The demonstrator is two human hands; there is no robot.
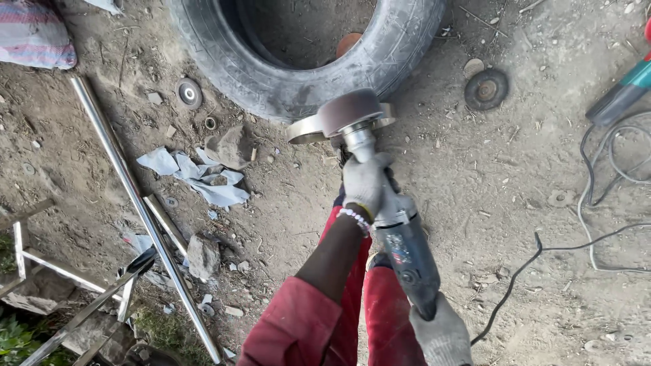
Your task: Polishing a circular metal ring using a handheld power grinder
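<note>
Hands (400,257) grip grinder (386,203) beside tyre (305,81)

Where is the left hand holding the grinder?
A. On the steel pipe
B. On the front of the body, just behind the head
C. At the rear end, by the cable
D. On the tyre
B: the gloved left hand wraps the front of the grinder just behind its head, while the right hand grips the rear end.
</note>
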